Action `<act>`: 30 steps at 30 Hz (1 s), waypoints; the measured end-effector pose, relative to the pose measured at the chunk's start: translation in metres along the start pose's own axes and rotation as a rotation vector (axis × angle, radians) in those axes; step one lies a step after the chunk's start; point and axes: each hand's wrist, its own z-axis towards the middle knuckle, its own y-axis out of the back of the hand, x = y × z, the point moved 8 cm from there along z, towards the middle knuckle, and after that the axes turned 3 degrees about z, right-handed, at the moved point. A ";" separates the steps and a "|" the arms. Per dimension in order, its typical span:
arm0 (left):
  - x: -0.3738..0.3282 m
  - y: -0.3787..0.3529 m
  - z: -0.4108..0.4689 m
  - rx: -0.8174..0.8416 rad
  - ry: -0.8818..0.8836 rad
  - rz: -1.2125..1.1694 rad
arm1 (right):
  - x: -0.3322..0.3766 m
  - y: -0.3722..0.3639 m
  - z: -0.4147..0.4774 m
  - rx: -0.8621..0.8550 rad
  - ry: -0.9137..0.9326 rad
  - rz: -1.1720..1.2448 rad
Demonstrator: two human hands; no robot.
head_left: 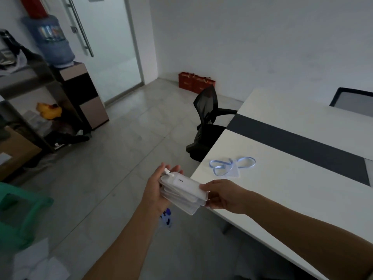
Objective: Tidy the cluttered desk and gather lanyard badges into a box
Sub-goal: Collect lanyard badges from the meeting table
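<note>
A stack of clear plastic badge holders (181,191) lies in my left hand (155,190), just off the near left corner of the white desk (282,188). The top badge carries a "3". My left hand cups the stack from beneath, and blue lanyard straps (166,217) hang below it. My right hand (224,196) pinches the stack's right end. One more badge with a light blue lanyard (228,165) lies loose on the desk near its left edge.
A black mesh chair (205,122) stands at the desk's left end; another chair back (353,98) shows at the far right. A green crate (20,215) and white papers (40,263) are on the floor at lower left. Shelves (30,98), cardboard box (12,154), water dispenser (76,83) line the left wall.
</note>
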 end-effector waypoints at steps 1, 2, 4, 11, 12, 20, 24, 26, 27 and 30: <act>0.002 -0.005 0.005 0.007 0.012 0.038 | 0.000 0.005 0.004 0.005 -0.009 -0.004; 0.005 -0.009 0.008 0.013 0.022 0.070 | -0.001 0.010 0.008 0.015 -0.021 -0.015; 0.010 -0.012 0.018 -0.016 0.049 0.097 | -0.002 0.017 0.019 0.058 -0.049 -0.034; 0.007 0.013 0.078 -0.195 0.091 0.026 | 0.016 0.137 0.116 -0.309 -0.046 -0.326; 0.003 0.015 0.089 -0.212 0.098 0.037 | 0.026 0.170 0.132 -0.436 -0.023 -0.491; -0.014 0.010 0.154 -0.257 0.101 0.097 | 0.031 0.264 0.202 -0.586 -0.178 -0.907; -0.013 0.008 0.168 -0.258 0.114 0.104 | 0.026 0.266 0.219 -0.604 -0.184 -0.887; -0.019 0.012 0.170 -0.258 0.114 0.086 | 0.035 0.265 0.230 -0.600 -0.154 -0.844; -0.025 0.015 0.172 -0.259 0.111 0.082 | 0.045 0.263 0.235 -0.599 -0.128 -0.845; -0.042 0.028 0.172 -0.254 0.100 0.075 | 0.076 0.249 0.245 -0.604 -0.079 -0.854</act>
